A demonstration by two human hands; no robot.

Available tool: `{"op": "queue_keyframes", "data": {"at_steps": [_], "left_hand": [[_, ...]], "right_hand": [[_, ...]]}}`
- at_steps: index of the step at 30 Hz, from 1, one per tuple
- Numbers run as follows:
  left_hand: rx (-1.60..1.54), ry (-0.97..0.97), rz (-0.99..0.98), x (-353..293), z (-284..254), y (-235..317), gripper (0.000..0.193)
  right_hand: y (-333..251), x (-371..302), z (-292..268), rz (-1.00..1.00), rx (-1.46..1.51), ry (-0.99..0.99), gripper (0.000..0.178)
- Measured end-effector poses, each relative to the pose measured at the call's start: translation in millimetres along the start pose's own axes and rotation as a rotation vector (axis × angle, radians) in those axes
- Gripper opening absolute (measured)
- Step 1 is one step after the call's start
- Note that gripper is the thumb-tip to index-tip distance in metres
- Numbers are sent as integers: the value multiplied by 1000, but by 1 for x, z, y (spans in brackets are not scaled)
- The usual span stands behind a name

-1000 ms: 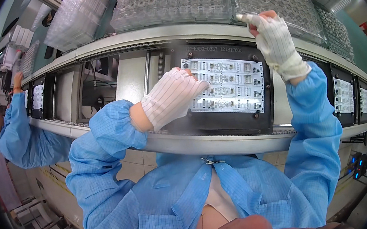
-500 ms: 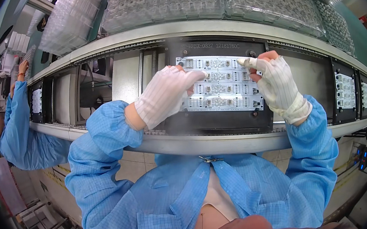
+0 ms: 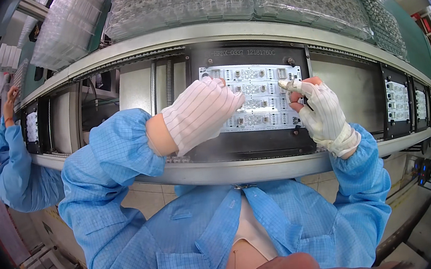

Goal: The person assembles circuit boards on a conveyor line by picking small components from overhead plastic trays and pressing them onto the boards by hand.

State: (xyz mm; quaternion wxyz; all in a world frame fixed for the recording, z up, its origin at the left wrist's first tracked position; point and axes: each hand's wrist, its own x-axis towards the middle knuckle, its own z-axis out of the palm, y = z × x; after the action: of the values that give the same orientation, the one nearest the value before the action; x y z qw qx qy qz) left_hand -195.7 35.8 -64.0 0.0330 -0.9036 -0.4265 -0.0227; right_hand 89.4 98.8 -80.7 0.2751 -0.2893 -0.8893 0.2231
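Observation:
A white circuit board panel [image 3: 256, 121] with several rows of small components lies in a black fixture plate [image 3: 217, 147] in front of me. My left hand [image 3: 203, 110], in a white striped glove, is over the panel's left part. Its fingers are curled together and their tips are hidden beneath. My right hand [image 3: 323, 111], gloved with some bare fingers showing, is at the panel's right edge. Its covered index fingertip reaches over the second row and the other fingers curl close to it. Whatever either hand pinches is too small or hidden to make out.
Stacked clear plastic trays [image 3: 179, 3] stand behind the conveyor's far rail [image 3: 141, 41]. The near rail [image 3: 220, 172] runs between me and the plate. More black fixtures with white panels [image 3: 397, 100] sit to the right. A co-worker in blue [image 3: 14, 162] is at the left.
My right hand has come nearer to me, from the first row to the second, uncovering a pale component at the first row's right end. My left fingers have also drawn slightly nearer. The view has shifted.

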Motion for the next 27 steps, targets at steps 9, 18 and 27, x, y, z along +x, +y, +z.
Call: {"op": "queue_keyframes", "data": {"at_steps": [9,18,27], "left_hand": [[-324,169,-159,-4,14,-9,32],[-122,167,-75,3,14,9,41],[-175,358,-92,-7,40,19,34]], "right_hand": [[0,-4,-1,10,7,3,52],[-1,-16,-1,0,42,47,54],[16,-25,0,11,-58,86,57]]}}
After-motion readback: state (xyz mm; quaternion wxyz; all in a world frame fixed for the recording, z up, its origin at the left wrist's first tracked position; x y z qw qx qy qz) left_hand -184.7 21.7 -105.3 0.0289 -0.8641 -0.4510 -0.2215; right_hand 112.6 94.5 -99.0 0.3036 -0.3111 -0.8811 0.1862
